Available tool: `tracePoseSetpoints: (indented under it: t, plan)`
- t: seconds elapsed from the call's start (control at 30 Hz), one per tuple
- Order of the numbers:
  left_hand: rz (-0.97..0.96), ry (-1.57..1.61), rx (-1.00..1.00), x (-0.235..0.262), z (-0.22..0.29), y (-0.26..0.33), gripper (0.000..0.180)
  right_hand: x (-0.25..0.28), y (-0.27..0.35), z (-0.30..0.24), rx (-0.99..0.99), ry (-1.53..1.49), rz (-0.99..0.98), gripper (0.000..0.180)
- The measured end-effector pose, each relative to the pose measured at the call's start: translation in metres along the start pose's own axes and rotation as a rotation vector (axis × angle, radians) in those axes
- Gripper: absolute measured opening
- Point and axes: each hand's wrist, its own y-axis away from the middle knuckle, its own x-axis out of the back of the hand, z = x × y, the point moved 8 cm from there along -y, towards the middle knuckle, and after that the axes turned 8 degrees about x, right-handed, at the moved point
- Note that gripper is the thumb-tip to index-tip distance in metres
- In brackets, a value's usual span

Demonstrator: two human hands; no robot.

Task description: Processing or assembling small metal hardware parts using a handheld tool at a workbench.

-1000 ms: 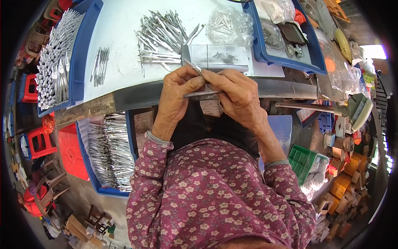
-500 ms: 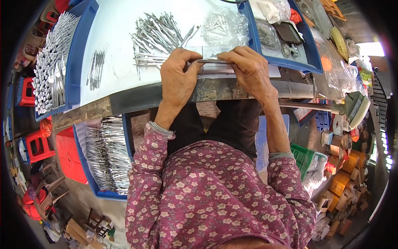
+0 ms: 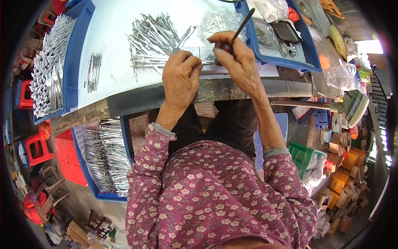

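My right hand (image 3: 238, 62) is raised over the table's near edge, its fingers closed around a dark slim tool (image 3: 243, 25). The tool's thin shaft points up and right; its thicker dark end is partly hidden in my fingers. Just left of it, my left hand (image 3: 181, 79) is closed, thumb and forefinger pinching a slim metal piece (image 3: 207, 63), mostly covered by the fingers. Both hands are at a small flat grey plate (image 3: 205, 52). Beyond my left hand lies a loose pile of slim silver metal pieces (image 3: 155, 31).
A clear plastic bag of small white parts (image 3: 215, 21) lies behind my right hand. Blue trays hold slim metal pieces at left (image 3: 74, 62) and bags and small parts at right (image 3: 286, 62). A small row of pieces (image 3: 93, 71) lies left; another filled tray (image 3: 105, 195) stands below.
My right hand has let go of the slim piece held between both hands and lifted slightly, now gripping the dark tool. My left hand stays nearly in place, its fingers turned further over.
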Motion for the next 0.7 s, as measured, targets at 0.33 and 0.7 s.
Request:
tracePoseSetpoints:
  t: [0.33,0.7]
  plan:
    - [0.025,0.015,-0.041,0.003,-0.001,0.002,0.007,0.029,0.001,-0.092,0.445,0.337,0.287,0.018]
    - [-0.015,-0.007,-0.046,0.001,0.001,0.001,0.010,0.031,0.008,-0.027,0.053,0.374,0.108,0.020]
